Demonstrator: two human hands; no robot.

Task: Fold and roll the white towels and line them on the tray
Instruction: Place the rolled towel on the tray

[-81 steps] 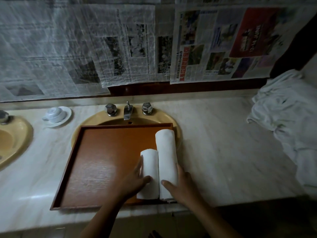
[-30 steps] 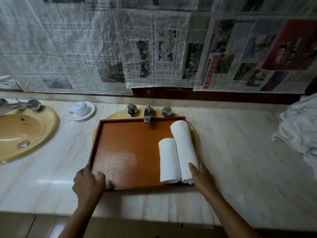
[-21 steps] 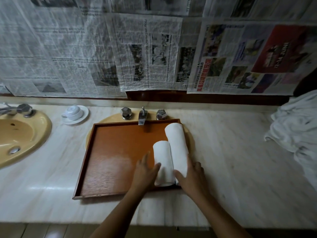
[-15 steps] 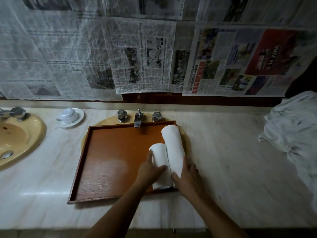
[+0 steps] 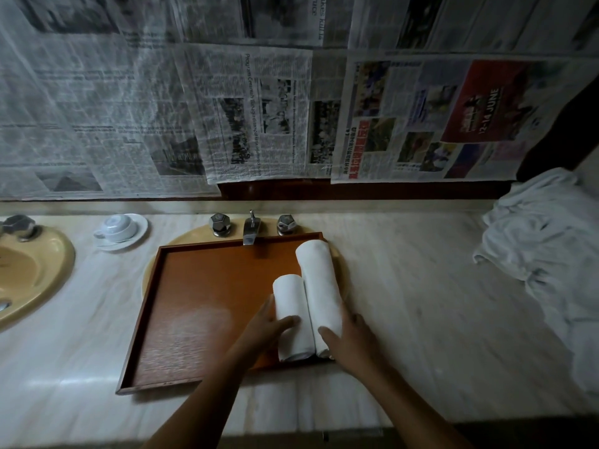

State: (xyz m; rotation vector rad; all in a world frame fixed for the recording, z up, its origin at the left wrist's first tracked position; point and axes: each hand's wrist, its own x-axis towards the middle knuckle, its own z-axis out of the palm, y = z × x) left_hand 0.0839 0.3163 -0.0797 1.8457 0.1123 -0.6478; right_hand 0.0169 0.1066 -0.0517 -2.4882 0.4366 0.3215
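There are two rolled towels, a short roll (image 5: 291, 306) and a long roll (image 5: 319, 280), on one tray (image 5: 201, 303), and two hands, a left hand (image 5: 262, 328) and a right hand (image 5: 353, 338). Two sinks show, a middle sink (image 5: 194, 236) and a left sink (image 5: 32, 264), plus one cup (image 5: 116, 223) and one saucer (image 5: 139, 228). The middle sink carries one spout (image 5: 250, 226) and two knobs, a left knob (image 5: 219, 223) and a right knob (image 5: 286, 222); the one heap of loose towels (image 5: 551, 247) cannot be counted piece by piece.

Newspaper sheets (image 5: 252, 118) cover the wall, one with a red advert, and a dark wood strip (image 5: 405, 191) runs under them. Below lies a pale marble counter (image 5: 437, 319) with two yellow basins: one (image 5: 29, 280) at far left, one (image 5: 194, 236) in the middle with a steel tap (image 5: 250, 226). A cup (image 5: 116, 225) sits upturned on a saucer (image 5: 137, 236). The light is dim.
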